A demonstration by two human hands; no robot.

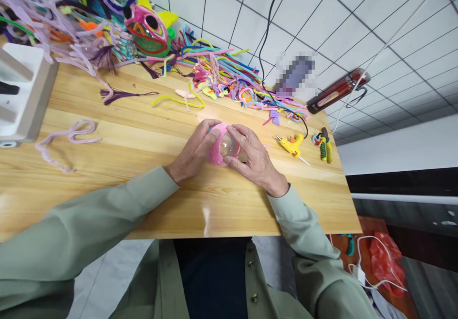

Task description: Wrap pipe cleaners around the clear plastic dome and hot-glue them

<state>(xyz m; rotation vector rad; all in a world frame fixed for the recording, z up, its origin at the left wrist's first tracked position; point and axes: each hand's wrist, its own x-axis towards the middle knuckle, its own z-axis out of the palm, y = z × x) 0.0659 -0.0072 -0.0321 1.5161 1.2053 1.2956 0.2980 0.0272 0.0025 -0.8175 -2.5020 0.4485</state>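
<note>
Between my two hands is a clear round ball [225, 146], partly wrapped in pink pipe cleaner [216, 156]. My left hand [196, 151] grips its left side, the thumb lying over the pink band. On the right side, my right hand [252, 156] holds it with fingers on top and thumb near the lower edge. The fingers cover parts of the ball. It is held at the table's middle; whether it touches the wood I cannot tell. Behind my hands lies a bent yellow pipe cleaner [179, 99].
Pipe cleaners [222, 66] pile along the tiled wall, beside a fish-like craft [152, 30]. To the right lie a yellow glue gun [292, 145] with its cord, pliers [325, 146] and a red flask [338, 91]. A lilac pipe cleaner [67, 135] and a white device [30, 95] are left.
</note>
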